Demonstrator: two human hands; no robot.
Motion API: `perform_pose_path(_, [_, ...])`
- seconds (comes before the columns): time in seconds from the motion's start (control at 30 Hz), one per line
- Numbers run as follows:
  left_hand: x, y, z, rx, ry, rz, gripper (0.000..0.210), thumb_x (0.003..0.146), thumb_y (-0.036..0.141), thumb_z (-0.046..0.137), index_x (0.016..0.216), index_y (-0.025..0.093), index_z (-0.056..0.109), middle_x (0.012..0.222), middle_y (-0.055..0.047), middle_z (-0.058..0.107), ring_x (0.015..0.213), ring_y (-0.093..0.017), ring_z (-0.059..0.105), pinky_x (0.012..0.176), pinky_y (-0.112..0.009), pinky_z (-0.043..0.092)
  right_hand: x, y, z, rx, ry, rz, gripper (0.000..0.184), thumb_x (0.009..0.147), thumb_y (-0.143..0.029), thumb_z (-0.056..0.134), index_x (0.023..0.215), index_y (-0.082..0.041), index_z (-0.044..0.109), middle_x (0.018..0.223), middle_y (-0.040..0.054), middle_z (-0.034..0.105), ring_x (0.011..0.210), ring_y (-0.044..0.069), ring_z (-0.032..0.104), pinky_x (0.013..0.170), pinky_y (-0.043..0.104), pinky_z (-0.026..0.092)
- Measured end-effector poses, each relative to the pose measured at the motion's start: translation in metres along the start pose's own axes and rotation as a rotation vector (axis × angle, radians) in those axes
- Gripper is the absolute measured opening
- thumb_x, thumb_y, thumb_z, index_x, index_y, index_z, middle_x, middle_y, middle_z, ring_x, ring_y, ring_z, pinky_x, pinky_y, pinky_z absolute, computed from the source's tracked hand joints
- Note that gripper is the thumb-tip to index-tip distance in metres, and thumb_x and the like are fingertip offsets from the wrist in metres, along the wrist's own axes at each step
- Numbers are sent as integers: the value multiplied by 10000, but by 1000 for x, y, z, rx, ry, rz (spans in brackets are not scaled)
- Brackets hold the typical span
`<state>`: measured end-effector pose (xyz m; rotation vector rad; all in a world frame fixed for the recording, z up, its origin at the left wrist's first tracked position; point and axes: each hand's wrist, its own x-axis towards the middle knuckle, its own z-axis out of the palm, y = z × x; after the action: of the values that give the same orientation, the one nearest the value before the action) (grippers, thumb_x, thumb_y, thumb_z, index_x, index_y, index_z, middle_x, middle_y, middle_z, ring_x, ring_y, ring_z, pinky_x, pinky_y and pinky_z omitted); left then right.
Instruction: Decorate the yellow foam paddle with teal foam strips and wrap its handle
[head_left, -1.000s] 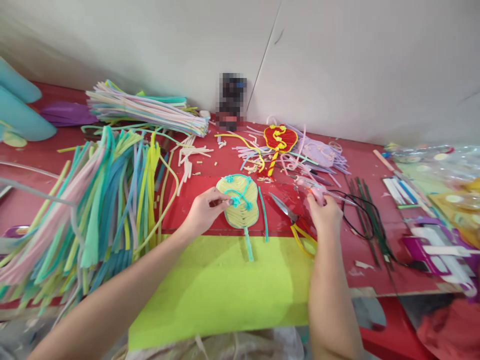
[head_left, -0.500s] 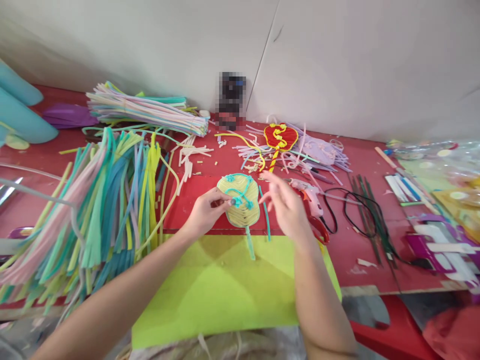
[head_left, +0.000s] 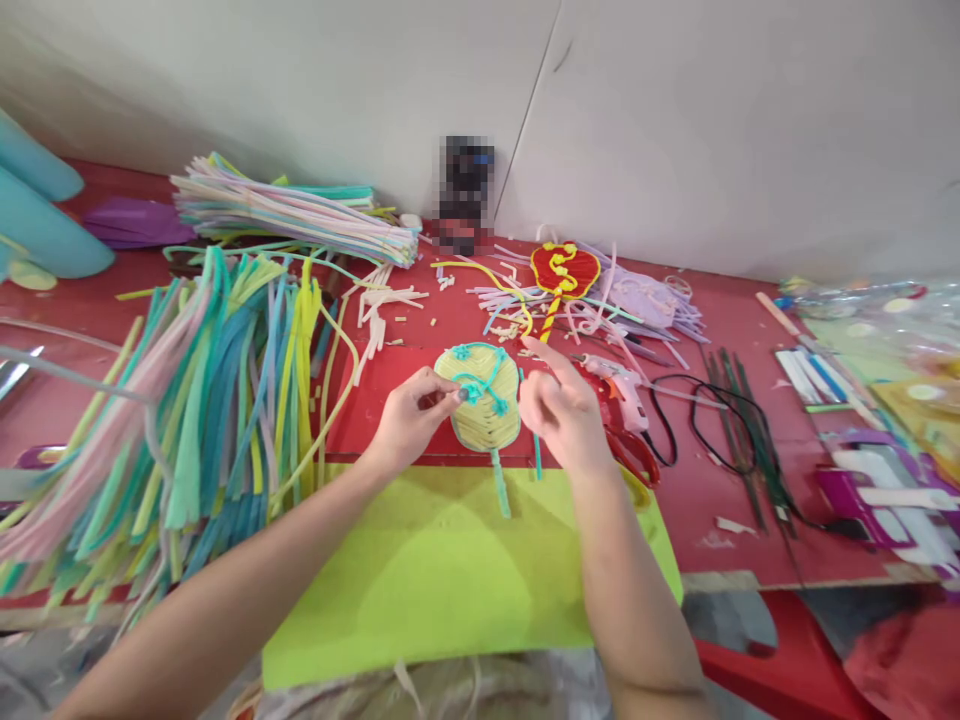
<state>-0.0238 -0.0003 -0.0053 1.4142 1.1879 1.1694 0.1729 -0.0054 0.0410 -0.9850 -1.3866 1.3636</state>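
A small fan-shaped piece [head_left: 472, 430], made of pale yellow pipe cleaners with a teal edge and short stem, lies on the red surface in front of me. Teal flowers and a curled teal stem decorate its face. My left hand [head_left: 412, 415] reaches in from the left, thumb and forefinger pinched at the middle teal flower [head_left: 474, 390]. Just right of the fan, my right hand [head_left: 562, 410] is raised, forefinger stretched out and the other fingers curled; I see nothing in it. A loose teal pipe cleaner [head_left: 538, 458] lies partly hidden behind that hand.
Bundled pipe cleaners [head_left: 187, 400] cover the left side, with another bundle [head_left: 300, 215] behind. A red and yellow fan [head_left: 566, 270] lies at the back. A glue gun [head_left: 619, 390], red-handled scissors [head_left: 634, 455] and black cord [head_left: 690, 410] are on the right. A yellow-green sheet [head_left: 435, 570] lies nearest me.
My right hand has shifted slightly, its forefinger now straighter and the other fingers more curled. My left hand stays at the flower. The view has moved slightly.
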Motion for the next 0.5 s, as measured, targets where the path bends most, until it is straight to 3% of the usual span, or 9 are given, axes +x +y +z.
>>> perform_pose_path(0.07, [0,1,1,5,-2,16,195,778,366,616,778,173,652,684,5,492,616,-87,434,556,-220,343,4,7,10,-97,188,40,413,788,-503,563,1125,-266,592,551,-62,477,435,61,401,412,192,338])
perform_pose_path(0.3, [0,3,0,16,31,59,180,780,363,618,793,189,661,706,-2,517,625,-91,452,563,-226,354,5,18,32,-95,118,156,278,705,-398,675,930,-235,667,870,20,662,823,151,609,624,237,479])
perform_pose_path(0.5, [-2,4,0,12,33,63,187,789,365,608,800,187,663,725,-9,529,648,-98,468,569,-228,359,4,20,40,-40,192,185,235,678,-351,701,862,-209,665,888,22,695,818,160,644,728,287,514])
